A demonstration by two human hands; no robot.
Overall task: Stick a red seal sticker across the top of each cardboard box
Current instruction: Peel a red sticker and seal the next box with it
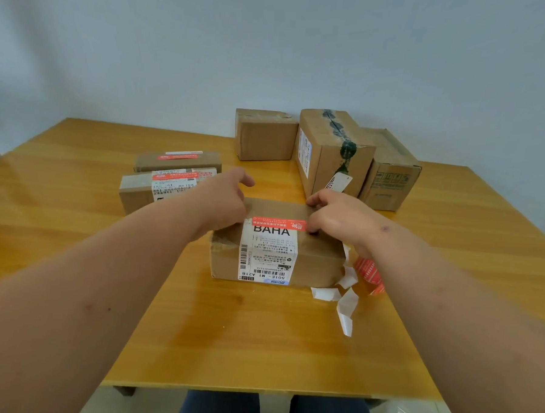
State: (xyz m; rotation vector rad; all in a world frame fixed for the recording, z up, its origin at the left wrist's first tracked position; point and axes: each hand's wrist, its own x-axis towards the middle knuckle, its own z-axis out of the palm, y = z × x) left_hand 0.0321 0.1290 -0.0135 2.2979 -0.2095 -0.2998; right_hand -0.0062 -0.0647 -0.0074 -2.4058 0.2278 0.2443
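Note:
A cardboard box [319, 259] with a white shipping label stands in the middle of the table. A red seal sticker [278, 223] lies across its top near the front edge. My left hand [224, 200] rests on the box's left top with fingers curled down at the sticker's left end. My right hand [337, 214] presses on the right end of the sticker, thumb down on the box top. A roll of red stickers [368, 274] with a trailing white backing strip [346, 305] lies to the right of the box.
Two flat boxes [175, 161] [139, 190] carrying red stickers lie at the left. Three taller boxes [265, 135] [334, 152] [393, 171] stand at the back right against the wall. The wooden table [241, 347] has its front edge close to my legs.

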